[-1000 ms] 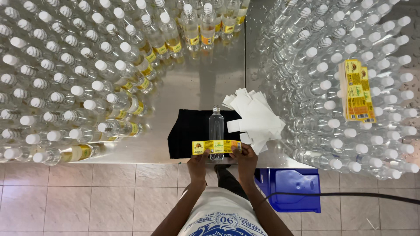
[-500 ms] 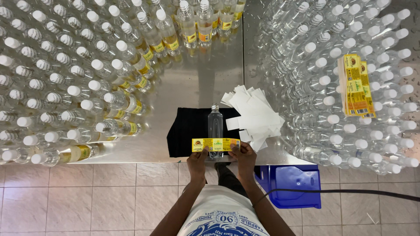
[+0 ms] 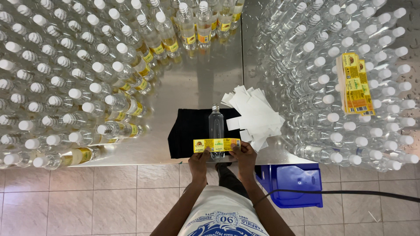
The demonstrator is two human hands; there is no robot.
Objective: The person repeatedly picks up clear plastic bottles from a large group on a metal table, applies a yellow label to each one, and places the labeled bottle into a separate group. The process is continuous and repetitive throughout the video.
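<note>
Little has moved: the yellow label (image 3: pixel 216 145) sits a touch lower across the clear bottle (image 3: pixel 216 126) lying on the black cloth (image 3: pixel 188 135). Left hand (image 3: pixel 199 162) and right hand (image 3: pixel 245 158) pinch its ends. Keeping it level and taut should prevent wrinkles.

Single head view, steeply downward, fairly high above steel table (image 3: pixel 197 87)
</note>
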